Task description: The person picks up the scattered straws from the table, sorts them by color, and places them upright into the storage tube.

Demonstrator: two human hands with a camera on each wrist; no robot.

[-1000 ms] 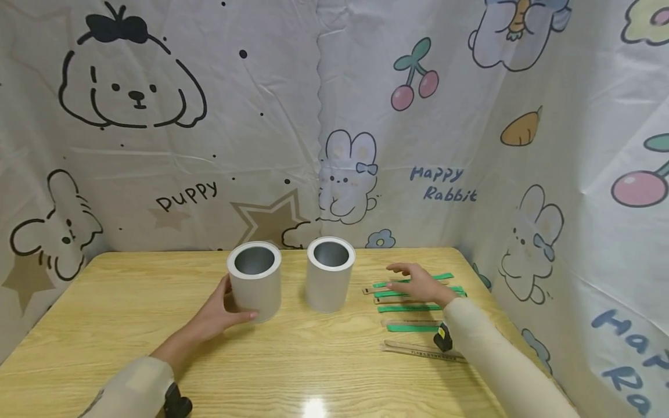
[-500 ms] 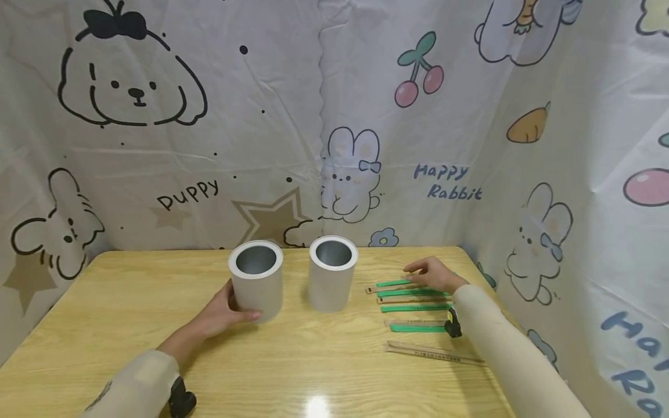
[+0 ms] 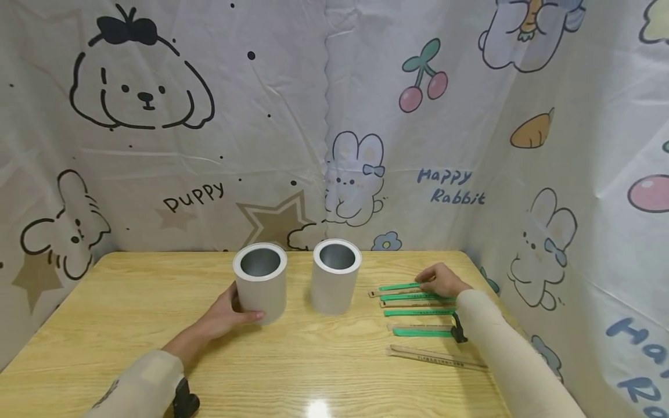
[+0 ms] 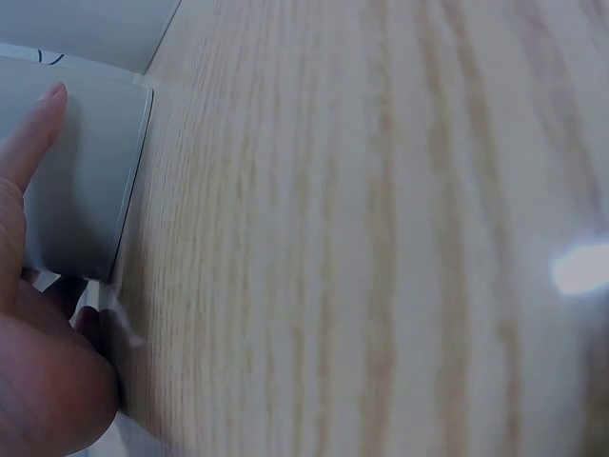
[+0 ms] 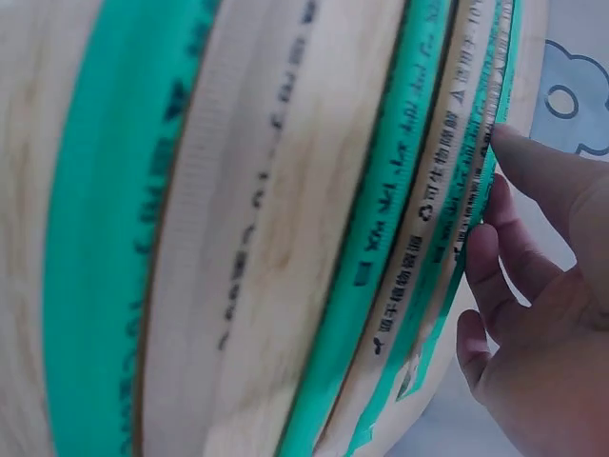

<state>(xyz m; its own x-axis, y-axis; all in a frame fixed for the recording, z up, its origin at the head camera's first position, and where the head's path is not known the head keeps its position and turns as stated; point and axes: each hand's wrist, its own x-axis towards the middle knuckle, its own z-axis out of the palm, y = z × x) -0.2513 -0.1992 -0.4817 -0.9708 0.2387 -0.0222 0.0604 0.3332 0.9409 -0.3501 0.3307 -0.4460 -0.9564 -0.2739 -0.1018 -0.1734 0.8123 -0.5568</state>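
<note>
Two white cylindrical containers with grey insides stand upright in the head view. My left hand holds the left container low on its side, thumb in front and fingers behind. The right container stands apart from it, untouched. Paper-wrapped straws, some green and some brown, lie roughly side by side on the right. My right hand is at the farthest green straw, its thumb and curled fingertips pinching at it. In the right wrist view the fingers meet the edge of the far straws, partly hiding them.
The wooden table ends at a printed cloth curtain behind and at the right. Nearer along the right side lie another green straw and brown wrapped straws.
My right hand has shifted right and lowered onto the far straws, its fingers drawing together. The left hand stays on the left container. The head view has shifted slightly.
</note>
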